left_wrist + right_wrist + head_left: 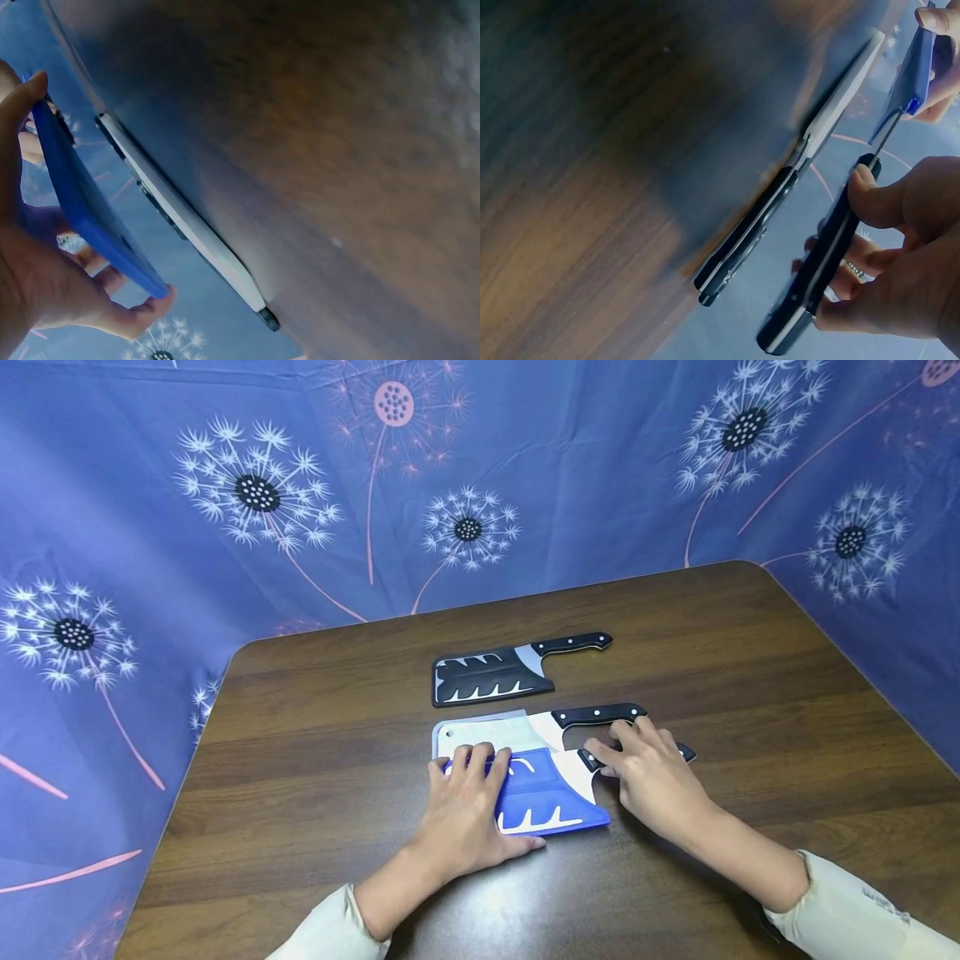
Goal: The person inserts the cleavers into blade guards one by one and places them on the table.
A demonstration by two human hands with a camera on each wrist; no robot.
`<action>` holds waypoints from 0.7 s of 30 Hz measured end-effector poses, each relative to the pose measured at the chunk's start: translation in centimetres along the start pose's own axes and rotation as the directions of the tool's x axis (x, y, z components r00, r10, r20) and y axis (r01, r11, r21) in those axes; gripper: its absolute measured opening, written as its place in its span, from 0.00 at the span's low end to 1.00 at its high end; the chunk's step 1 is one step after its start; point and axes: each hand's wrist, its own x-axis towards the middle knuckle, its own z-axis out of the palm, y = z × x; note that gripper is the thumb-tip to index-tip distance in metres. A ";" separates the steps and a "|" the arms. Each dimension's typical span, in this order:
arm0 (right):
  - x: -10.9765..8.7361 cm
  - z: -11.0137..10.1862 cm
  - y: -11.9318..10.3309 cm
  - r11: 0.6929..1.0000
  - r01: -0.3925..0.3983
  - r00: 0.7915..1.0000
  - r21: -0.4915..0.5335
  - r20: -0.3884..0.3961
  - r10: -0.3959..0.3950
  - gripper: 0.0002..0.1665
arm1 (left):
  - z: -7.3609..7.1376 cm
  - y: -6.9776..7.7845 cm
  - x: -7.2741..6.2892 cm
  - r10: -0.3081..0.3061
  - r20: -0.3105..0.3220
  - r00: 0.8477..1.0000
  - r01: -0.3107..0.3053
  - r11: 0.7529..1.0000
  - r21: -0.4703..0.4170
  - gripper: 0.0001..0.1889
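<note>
Both hands hold one cleaver in a blue blade cover (pixel 551 785) with white tooth-like marks. My left hand (pixel 459 814) grips the cover, thumb on the near edge and fingers over the far edge. My right hand (pixel 658 777) pinches the black riveted handle (pixel 832 247) between thumb and fingers. In both wrist views this cleaver is raised off the table. Just behind it, partly hidden, lies a cleaver in a whitish cover (pixel 487 729), its black handle (pixel 596 714) pointing right. Farther back lies a third cleaver in a black cover (pixel 480 681).
The brown wooden table (pixel 315 793) extends around the cleavers, its far edge running along a blue cloth (pixel 562 485) printed with dandelions. Light-coloured sleeves (pixel 847 902) cover the forearms.
</note>
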 end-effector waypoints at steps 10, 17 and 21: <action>-0.3 0.2 -0.4 0.999 -0.039 0.990 0.009 0.134 0.037 0.24 | -0.4 1.0 -0.2 -0.031 0.155 0.987 0.029 0.999 0.012 0.59; -0.5 0.5 -0.7 0.998 -0.054 0.979 0.010 0.197 0.051 0.24 | -0.3 1.5 -0.4 -0.047 0.239 0.970 0.049 0.999 -0.003 0.59; -0.7 0.5 -0.8 0.999 -0.040 0.976 0.007 0.214 0.038 0.23 | -0.3 1.7 -0.6 -0.038 0.264 0.964 0.040 0.999 -0.003 0.60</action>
